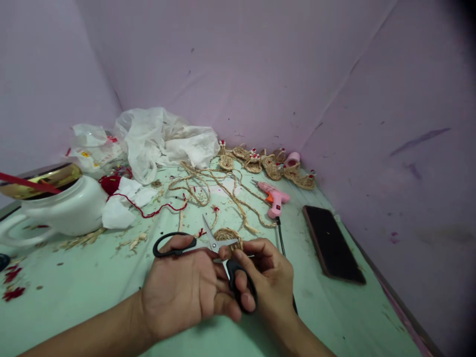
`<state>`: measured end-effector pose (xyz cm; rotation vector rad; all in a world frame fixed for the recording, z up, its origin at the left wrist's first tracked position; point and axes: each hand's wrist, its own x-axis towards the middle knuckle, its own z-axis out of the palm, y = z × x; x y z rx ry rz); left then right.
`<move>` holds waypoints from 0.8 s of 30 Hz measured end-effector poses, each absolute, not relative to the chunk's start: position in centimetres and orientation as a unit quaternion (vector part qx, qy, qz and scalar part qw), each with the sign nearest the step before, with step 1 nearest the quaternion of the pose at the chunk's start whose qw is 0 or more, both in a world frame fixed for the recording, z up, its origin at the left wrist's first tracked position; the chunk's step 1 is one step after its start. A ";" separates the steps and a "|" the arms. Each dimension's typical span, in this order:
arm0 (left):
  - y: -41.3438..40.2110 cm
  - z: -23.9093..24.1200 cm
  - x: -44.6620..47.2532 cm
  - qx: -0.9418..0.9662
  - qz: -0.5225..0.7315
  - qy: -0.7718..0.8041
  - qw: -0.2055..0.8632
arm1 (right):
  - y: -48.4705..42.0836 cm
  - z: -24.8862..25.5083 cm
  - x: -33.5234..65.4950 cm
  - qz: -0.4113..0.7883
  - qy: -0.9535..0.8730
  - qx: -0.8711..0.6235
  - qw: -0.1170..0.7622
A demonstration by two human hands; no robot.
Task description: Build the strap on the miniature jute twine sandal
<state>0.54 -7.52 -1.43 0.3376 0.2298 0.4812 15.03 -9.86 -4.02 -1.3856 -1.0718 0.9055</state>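
Observation:
My left hand (182, 287) is palm up, with its thumb and fingers through the black loops of a pair of scissors (214, 245). The scissor blades are spread apart, and one lies over the edge of a small coil of braided straw cord (227, 234). Pinched between the thumb and fingers of my right hand (269, 270) is that coil, partly hidden by the blade and fingers. Just beyond both hands lies a short braided piece with a red tie (215, 213).
A pink glue gun (275, 198) and a dark phone (332, 243) lie on the right. Loose braided cord (201, 183) and several small woven pieces (271, 166) are behind. A white teapot (74, 208), red yarn (109, 184) and white plastic bags (159, 144) occupy the left.

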 end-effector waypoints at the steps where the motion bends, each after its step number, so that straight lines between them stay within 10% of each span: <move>1: -7.5 -1.5 0.6 0.172 0.245 0.106 0.948 | -9.9 -4.0 15.0 0.391 -0.452 -0.580 0.553; 24: -7.2 -2.2 0.4 0.188 0.237 0.122 0.945 | -9.0 -3.2 14.9 0.432 -0.397 -0.602 0.542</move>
